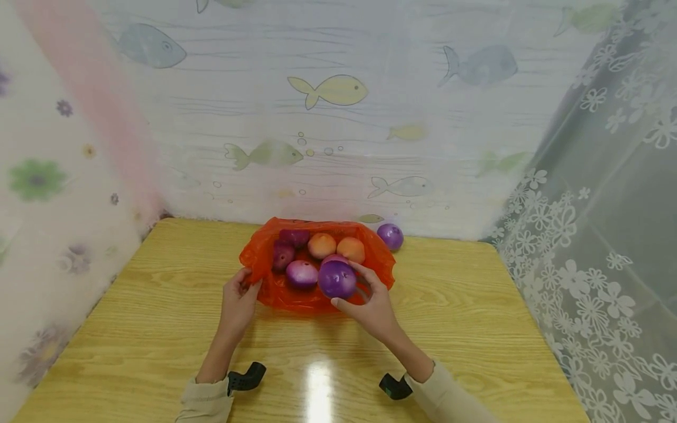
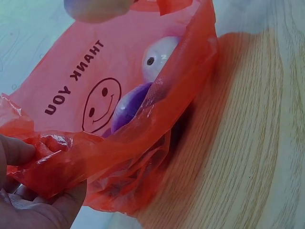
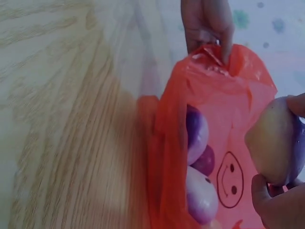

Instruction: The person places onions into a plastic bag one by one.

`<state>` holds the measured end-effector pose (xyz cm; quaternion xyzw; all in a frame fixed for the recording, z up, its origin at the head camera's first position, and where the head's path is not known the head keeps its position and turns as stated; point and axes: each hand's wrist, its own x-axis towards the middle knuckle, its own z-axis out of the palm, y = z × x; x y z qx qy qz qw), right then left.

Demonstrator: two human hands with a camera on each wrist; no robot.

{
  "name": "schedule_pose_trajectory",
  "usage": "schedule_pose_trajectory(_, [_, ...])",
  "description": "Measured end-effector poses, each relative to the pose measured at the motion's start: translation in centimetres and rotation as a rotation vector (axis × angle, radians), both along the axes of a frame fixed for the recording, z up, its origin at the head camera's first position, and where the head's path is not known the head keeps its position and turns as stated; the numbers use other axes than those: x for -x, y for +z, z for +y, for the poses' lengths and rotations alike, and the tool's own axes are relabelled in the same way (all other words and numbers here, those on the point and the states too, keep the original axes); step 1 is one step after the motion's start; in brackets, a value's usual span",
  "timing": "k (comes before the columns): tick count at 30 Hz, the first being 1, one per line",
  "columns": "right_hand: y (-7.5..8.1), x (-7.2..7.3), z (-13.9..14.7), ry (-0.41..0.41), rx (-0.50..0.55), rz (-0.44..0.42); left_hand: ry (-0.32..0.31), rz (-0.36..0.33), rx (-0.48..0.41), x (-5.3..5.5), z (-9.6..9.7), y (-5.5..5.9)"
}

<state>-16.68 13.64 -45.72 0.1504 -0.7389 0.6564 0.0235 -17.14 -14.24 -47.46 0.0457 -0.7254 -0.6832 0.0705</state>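
Note:
A red plastic bag (image 1: pixel 275 299) lies with its mouth wide, holding several round purple-and-white fruits (image 1: pixel 302 274) and two orange ones (image 1: pixel 321 245). My left hand (image 1: pixel 239 302) grips the bag's left rim, the film bunched between thumb and fingers (image 2: pixel 21 152). With fingertips and thumb, my right hand (image 1: pixel 376 311) holds a purple fruit (image 1: pixel 337 279) over the bag's opening. That fruit is pale yellow below and purple above in the right wrist view (image 3: pixel 271 143). Behind the bag's right side, another purple fruit (image 1: pixel 390 237) sits on the table.
The wood-grain table (image 1: pixel 455 341) meets a fish-print sheet (image 1: pixel 338 147) at the back. A flower-patterned sheet (image 1: pixel 47 235) hangs at left, a lace-print curtain (image 1: pixel 597 247) at right. Black wrist mounts (image 1: pixel 247 377) show on both arms.

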Motion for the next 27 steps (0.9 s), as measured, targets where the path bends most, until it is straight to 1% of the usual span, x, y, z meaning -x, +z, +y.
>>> schedule_pose_trajectory(4, [-0.3,0.9,-1.0,-0.015,-0.009,-0.009,0.003,-0.012,-0.010,0.0,0.1,0.1])
schedule_pose_trajectory(10, [-0.3,2.1,-2.1,-0.051,-0.079,0.000,-0.006,-0.016,-0.008,0.0,0.0,0.1])
schedule_pose_trajectory(13, [-0.2,2.8,-2.5,-0.063,-0.123,-0.013,-0.012,-0.019,-0.006,-0.1,-0.1,0.1])
schedule_pose_trajectory(21, [0.0,4.6,-3.5,-0.042,-0.115,-0.043,-0.016,-0.026,-0.002,-0.1,0.0,0.2])
schedule_pose_trajectory(27, [0.5,6.2,-4.0,-0.040,-0.141,-0.061,-0.018,-0.031,-0.002,-0.1,0.0,0.3])
